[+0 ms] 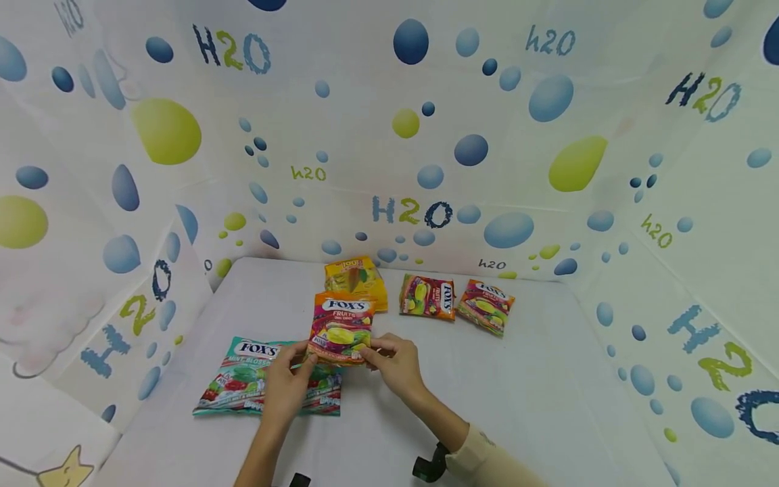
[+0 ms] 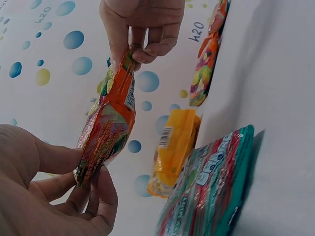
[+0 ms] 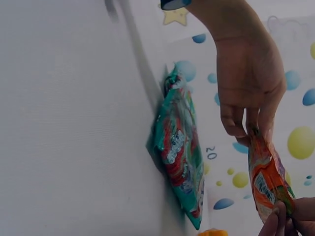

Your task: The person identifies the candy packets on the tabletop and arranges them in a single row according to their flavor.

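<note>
An orange and red Fox's fruits candy bag [image 1: 341,328] is held up between both hands, its front toward the head camera. My left hand [image 1: 286,385] pinches its lower left corner between thumb and fingers. At the lower right corner my right hand [image 1: 397,365] pinches it the same way. The left wrist view shows the bag's printed back [image 2: 106,132] edge-on, raised off the table. Below and left of it lies a larger teal Fox's mint candy bag [image 1: 234,382], partly covered by the left hand in the head view.
A yellow candy bag [image 1: 356,274] lies behind the held one, partly hidden by it. Two more Fox's fruits bags, one [image 1: 426,295] beside the other [image 1: 487,306], lie at the back right of the white table [image 1: 505,406]. Patterned cloth walls [image 1: 377,135] enclose the table.
</note>
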### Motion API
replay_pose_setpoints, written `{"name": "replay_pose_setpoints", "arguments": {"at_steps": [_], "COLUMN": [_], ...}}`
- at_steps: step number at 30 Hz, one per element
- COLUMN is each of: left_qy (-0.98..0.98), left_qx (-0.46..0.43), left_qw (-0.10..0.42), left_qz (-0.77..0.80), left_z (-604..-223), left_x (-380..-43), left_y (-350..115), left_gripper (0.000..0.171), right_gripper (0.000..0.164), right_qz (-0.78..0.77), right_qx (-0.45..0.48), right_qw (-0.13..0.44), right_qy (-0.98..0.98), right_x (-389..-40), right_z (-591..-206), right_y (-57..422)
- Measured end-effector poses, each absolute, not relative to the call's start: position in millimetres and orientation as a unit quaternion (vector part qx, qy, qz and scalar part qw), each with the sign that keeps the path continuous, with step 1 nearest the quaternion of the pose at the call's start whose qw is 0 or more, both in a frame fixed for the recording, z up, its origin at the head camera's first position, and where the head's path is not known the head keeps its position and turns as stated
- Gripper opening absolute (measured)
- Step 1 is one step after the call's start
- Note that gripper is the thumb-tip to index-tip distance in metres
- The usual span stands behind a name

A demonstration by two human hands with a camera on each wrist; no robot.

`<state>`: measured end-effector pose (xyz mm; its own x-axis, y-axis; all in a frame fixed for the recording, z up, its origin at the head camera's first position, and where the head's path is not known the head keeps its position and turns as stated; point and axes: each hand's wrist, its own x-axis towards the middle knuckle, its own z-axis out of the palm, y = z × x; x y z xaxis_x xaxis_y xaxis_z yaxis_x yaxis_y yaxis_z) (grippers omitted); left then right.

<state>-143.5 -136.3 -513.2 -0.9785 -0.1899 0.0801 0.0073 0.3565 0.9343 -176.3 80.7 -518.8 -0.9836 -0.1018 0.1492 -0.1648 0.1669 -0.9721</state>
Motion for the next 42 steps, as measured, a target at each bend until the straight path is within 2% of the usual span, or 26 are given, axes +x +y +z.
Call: {"name": "replay_pose_setpoints", "arguments": {"at_steps": [13, 25, 42], "left_qy": [-0.821, -0.813, -0.825], "left_qx": [0.068, 0.068, 0.066], "left_qw": [0.078, 0.084, 0.076], "left_qz": [-0.562, -0.572, -0.557], "left_z": [-527.7, -540.1, -552.9], "left_x": [-134.2, -126.4, -118.8], "left_y": [-120.4, -108.4, -98.6], "left_gripper": [0.036, 0.034, 0.032], "right_gripper": [0.017, 0.017, 0.017], "right_qz": [0.614, 0.624, 0.605], "right_qx": [0.073, 0.089, 0.040], "right_qw": [0.029, 0.042, 0.022], "right_qy": [-0.786, -0.775, -0.795], "right_x": [-162.8, -136.7, -142.3], "right_z": [-529.6, -505.8, -553.4], "right_y": [95.7, 103.8, 114.4]}}
